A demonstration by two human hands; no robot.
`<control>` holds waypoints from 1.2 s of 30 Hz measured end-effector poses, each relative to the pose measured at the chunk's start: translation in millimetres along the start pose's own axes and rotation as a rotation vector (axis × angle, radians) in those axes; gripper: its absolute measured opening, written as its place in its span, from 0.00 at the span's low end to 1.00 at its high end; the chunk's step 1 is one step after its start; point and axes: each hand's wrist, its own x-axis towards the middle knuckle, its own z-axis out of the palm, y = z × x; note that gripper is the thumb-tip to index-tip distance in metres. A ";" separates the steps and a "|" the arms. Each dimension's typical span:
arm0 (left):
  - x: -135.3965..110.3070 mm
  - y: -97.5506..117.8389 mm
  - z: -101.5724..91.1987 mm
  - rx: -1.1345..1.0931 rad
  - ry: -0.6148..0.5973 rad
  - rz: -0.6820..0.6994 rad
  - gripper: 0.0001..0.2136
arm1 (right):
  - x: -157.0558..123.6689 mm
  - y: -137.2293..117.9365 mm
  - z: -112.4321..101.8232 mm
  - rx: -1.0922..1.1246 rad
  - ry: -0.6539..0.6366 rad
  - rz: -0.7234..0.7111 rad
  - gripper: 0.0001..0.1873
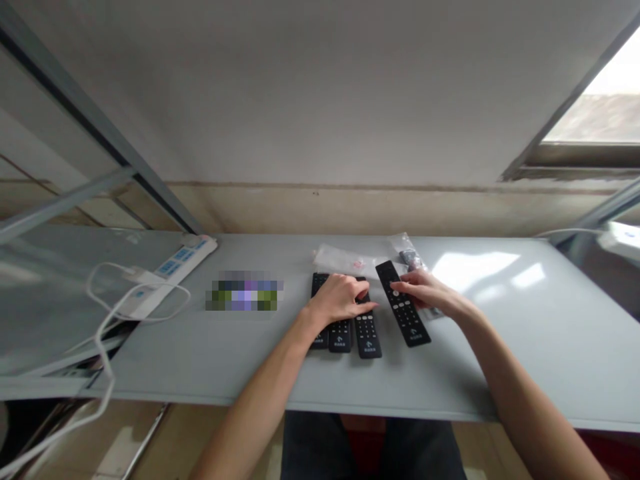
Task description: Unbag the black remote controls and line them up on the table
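Several black remote controls lie side by side on a grey table (525, 333). My left hand (341, 298) rests on top of the group of remotes (367, 333) at the left, fingers curled over them. My right hand (425, 291) touches the separate black remote (406, 313) that lies tilted to the right, with fingers on its upper part and side.
Clear plastic bags (345, 259) lie behind the remotes, one with small dark items (411, 255). A white power strip (173, 267) with white cables (115, 300) sits at the table's left edge. A blurred patch (244, 291) lies left of the remotes. A wall stands behind.
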 end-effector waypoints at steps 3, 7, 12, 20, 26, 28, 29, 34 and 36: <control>0.6 -5.1 -2.1 0.010 -0.021 0.044 0.18 | -3.7 -1.2 -2.4 -0.083 -0.142 0.056 0.27; 0.9 -9.5 -5.7 -0.015 -0.005 0.031 0.20 | -7.4 -8.6 2.2 -0.080 -0.302 0.117 0.28; 0.9 -8.8 -9.1 -0.017 -0.026 -0.010 0.21 | -9.3 -12.1 11.0 -0.114 -0.374 0.124 0.34; 0.3 -8.2 -7.8 0.085 -0.054 -0.002 0.20 | 0.4 -4.6 24.3 -0.160 -0.381 0.023 0.39; 0.1 -4.6 -8.2 0.187 -0.050 0.020 0.16 | 6.7 -1.0 24.8 -0.143 -0.201 -0.038 0.35; 0.3 -4.1 -8.5 0.185 -0.050 0.020 0.16 | 8.0 -1.9 15.1 -0.167 -0.048 -0.072 0.35; 0.3 -3.9 -8.5 0.186 -0.048 0.018 0.15 | 8.2 -2.0 7.9 -0.190 0.063 -0.088 0.36; 0.3 -4.2 -6.6 0.222 -0.039 0.044 0.14 | -3.1 14.0 -29.8 -0.413 0.583 -0.124 0.31; 0.0 -5.7 -4.7 0.250 -0.036 0.060 0.13 | -13.1 29.6 -35.7 -0.549 0.636 -0.140 0.35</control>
